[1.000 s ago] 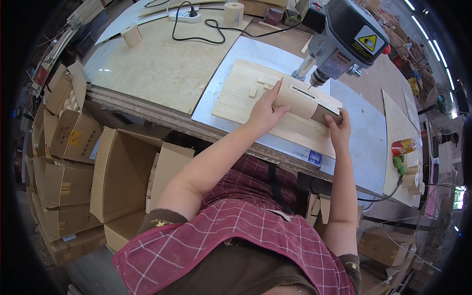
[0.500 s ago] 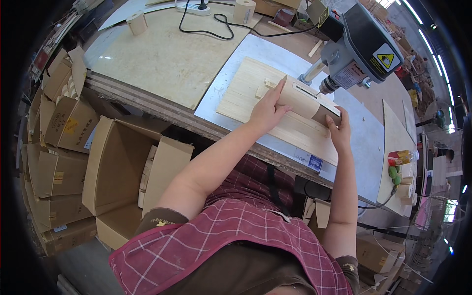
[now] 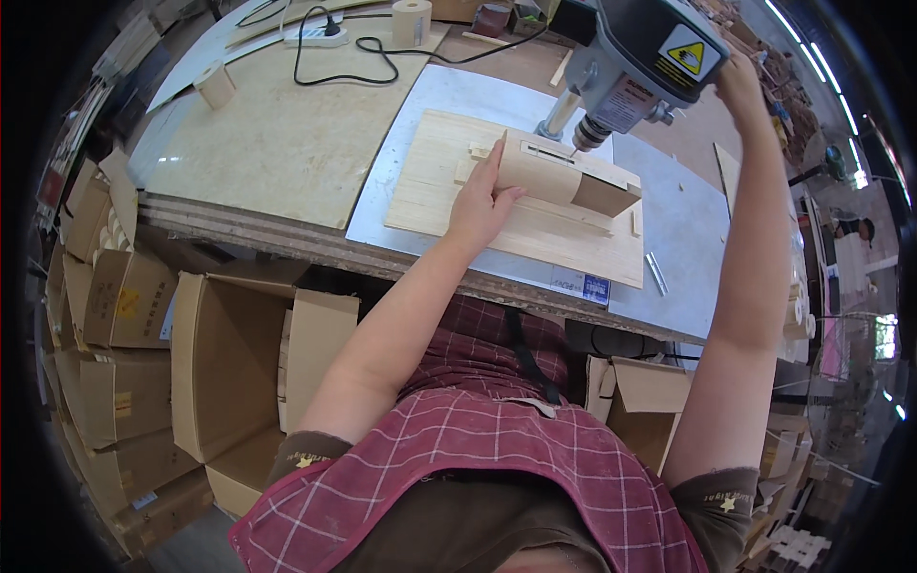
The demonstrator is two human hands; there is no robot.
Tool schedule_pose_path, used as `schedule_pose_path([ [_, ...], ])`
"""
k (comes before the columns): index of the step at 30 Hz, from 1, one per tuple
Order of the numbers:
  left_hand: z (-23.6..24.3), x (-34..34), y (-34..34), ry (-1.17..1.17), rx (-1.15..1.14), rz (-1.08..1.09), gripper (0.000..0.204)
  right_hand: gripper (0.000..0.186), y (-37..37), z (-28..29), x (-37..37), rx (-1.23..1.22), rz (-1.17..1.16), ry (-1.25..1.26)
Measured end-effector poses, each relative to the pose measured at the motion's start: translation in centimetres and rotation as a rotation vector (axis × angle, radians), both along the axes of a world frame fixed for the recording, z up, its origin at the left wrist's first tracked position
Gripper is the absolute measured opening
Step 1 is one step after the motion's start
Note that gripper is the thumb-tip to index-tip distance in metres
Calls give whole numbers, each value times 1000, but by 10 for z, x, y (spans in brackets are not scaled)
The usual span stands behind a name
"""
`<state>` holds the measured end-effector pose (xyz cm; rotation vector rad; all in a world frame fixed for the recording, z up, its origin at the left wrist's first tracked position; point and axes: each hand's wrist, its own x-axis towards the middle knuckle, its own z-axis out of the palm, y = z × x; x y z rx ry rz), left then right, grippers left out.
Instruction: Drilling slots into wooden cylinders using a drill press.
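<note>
A pale wooden piece (image 3: pixel 546 181) with rounded sides lies on a flat wooden board (image 3: pixel 420 191). A narrow slot runs along its top face, and its right end is darker. My left hand (image 3: pixel 482 202) grips the left end, thumb on the near side and fingers toward the far side. Above the slot is the bit of a bench drill press (image 3: pixel 626 81), its chuck (image 3: pixel 590 134) close over the wood; whether the tip touches it I cannot tell. My right hand (image 3: pixel 737 84) is raised at the right side of the drill head, its fingers mostly hidden behind the housing.
Small wooden stops (image 3: pixel 635 223) sit on the board. A metal rod (image 3: pixel 656 274) lies to its right. At the back are a power strip (image 3: pixel 315 36), a black cable (image 3: pixel 382 76) and pale wooden cylinders (image 3: pixel 214 86). Open cardboard boxes (image 3: pixel 229 363) stand below the bench's left side.
My right hand has left the wooden piece's right end and risen to the drill head's right side. My left hand stays on the wood. The whole view has shifted, moving the bench leftward in the picture.
</note>
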<state>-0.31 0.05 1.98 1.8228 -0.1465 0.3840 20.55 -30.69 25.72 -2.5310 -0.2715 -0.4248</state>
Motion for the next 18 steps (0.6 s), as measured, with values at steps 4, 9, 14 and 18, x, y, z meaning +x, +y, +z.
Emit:
schedule_pose_path([
  [4,0,-3,3,44,-4,20,69,32,34,-7,-25,-537,121,-689],
  [9,-6,-5,8,14,12,65,69,34,99,-6,-146,-372,-92,-474],
  [14,-5,-2,4,8,10,57,69,34,104,-37,-202,-182,-83,-500],
  [18,-5,-1,2,-1,32,51,69,23,110,-65,-213,8,-45,-626],
])
